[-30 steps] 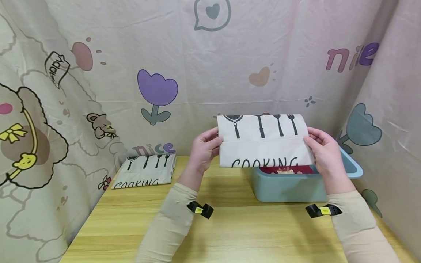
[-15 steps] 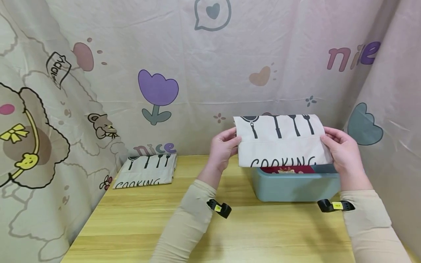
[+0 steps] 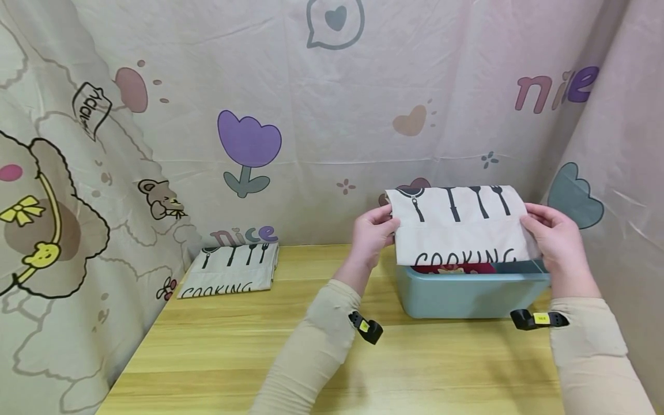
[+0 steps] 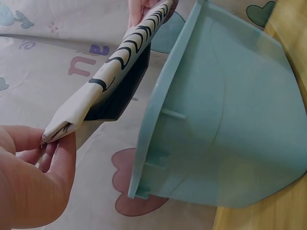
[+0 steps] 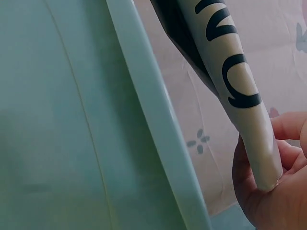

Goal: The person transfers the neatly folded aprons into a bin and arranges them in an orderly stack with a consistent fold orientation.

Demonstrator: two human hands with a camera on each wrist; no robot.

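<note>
Your left hand [image 3: 374,236] and right hand [image 3: 556,242] each pinch one end of the folded cooking cloth [image 3: 461,226], holding it flat just above the blue bin [image 3: 469,294] at the right of the frame. Something dark red, perhaps another cloth, shows inside the bin under the cloth's lower edge. A second folded cloth [image 3: 228,270] lies on the tabletop [image 3: 218,346] at left, well apart.

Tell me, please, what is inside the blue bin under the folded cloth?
Inside the blue bin, a dark red item with a light pattern shows just above the rim. The folded cloth, held by both hands, covers the rest, so anything deeper is hidden.
</note>
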